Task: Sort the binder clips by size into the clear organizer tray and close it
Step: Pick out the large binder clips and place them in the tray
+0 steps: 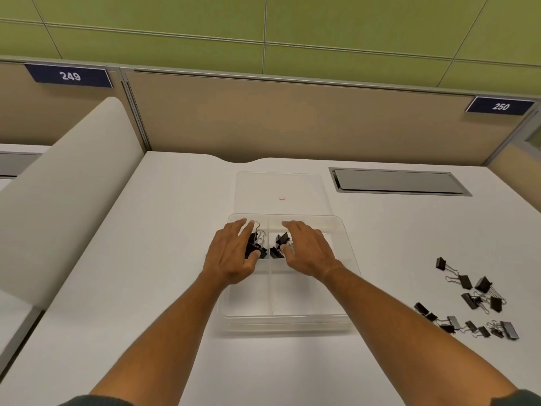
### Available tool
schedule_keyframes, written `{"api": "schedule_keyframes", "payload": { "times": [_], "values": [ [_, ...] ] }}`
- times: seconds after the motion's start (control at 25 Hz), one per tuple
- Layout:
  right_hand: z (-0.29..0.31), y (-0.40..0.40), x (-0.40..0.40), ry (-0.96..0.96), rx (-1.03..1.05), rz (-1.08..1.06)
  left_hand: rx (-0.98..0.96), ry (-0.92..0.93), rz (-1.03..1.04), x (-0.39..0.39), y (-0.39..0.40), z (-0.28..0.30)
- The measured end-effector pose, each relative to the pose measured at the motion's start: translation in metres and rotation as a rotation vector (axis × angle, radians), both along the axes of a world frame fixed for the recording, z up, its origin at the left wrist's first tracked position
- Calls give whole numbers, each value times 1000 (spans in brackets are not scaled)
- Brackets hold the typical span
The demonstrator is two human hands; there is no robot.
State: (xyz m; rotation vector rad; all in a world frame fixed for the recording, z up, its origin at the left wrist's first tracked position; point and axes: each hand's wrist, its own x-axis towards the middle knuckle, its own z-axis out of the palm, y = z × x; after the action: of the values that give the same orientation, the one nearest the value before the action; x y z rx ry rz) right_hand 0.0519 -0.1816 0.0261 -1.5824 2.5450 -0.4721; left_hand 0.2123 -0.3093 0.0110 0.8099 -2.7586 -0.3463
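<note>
Now the white bench (123, 259) spreads under everything, with a grey hatch (395, 183) set into it at the far right. On it, straight ahead of me, sits the clear tray (289, 320), its walls splitting it into compartments, and its clear lid (281, 183) lies flat just behind it. Both my arms reach over the tray. My left hand (231, 253) is over the left middle compartment, fingers spread and thumb against some black clips (256, 247) there; whether that grip truly holds them I cannot tell. My right hand (307, 250) is over the compartment beside it, fingers loosely bent, thumb tip touching smaller clips (278, 244); that grip too I cannot tell for sure. Well apart, on the bench to my right, loose clips (468, 303) of mixed sizes lie scattered.
</note>
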Motion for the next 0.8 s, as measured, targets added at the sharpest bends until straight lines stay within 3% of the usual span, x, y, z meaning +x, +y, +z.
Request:
{"api": "schedule_keyframes", "payload": {
  "times": [0.4,0.6,0.8],
  "values": [
    [-4,10,0,-35,-40,-33,-16,-115,-78,-7,6,6],
    [1,-8,7,-77,-98,-73,79,-11,-40,-3,4,8],
    [3,-34,20,-269,-114,-22,75,38,110,-2,-8,10]
  ]
}}
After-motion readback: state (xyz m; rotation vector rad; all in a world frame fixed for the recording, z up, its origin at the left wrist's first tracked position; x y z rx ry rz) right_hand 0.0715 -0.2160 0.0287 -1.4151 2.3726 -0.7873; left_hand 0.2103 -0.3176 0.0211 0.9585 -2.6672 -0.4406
